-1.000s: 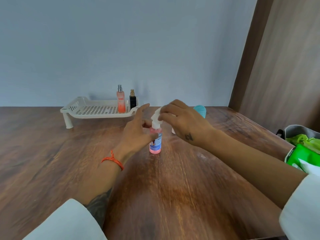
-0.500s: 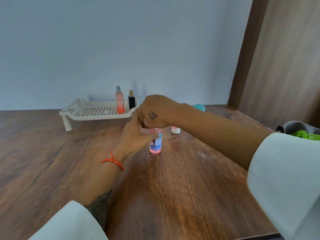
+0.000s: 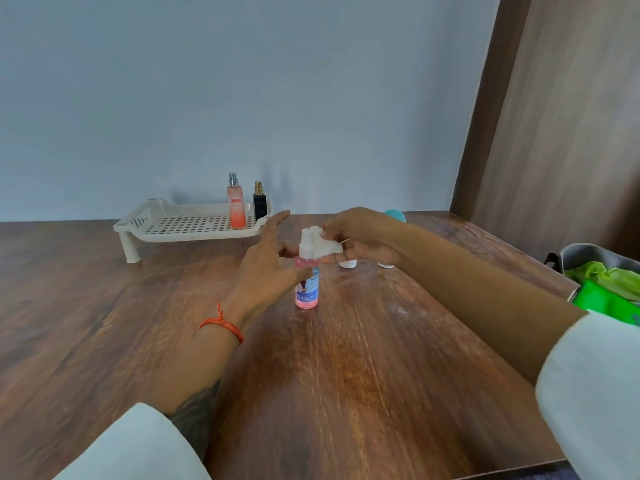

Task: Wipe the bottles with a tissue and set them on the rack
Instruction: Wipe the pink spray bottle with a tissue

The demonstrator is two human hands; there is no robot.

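Observation:
A small pink spray bottle point(image 3: 307, 289) with a white pump top stands upright in the middle of the wooden table. My left hand point(image 3: 268, 263) steadies it, thumb and a finger pinching its upper body while the other fingers stretch out. My right hand point(image 3: 360, 237) pinches a white tissue point(image 3: 323, 245) against the pump top. At the back left stands the cream slotted rack point(image 3: 180, 225), and at its right end are an orange spray bottle point(image 3: 236, 202) and a small black bottle point(image 3: 259, 202).
Two small white bottles point(image 3: 348, 264) and a teal-topped item point(image 3: 394, 215) stand behind my right forearm. At the right table edge sits a grey bag point(image 3: 585, 256) with a green pack point(image 3: 604, 297). A brown panel wall rises on the right.
My right hand, which covered the bottle's top half a second ago, has pulled back to the right, and the tissue and pump top show again. The left hand keeps its hold.

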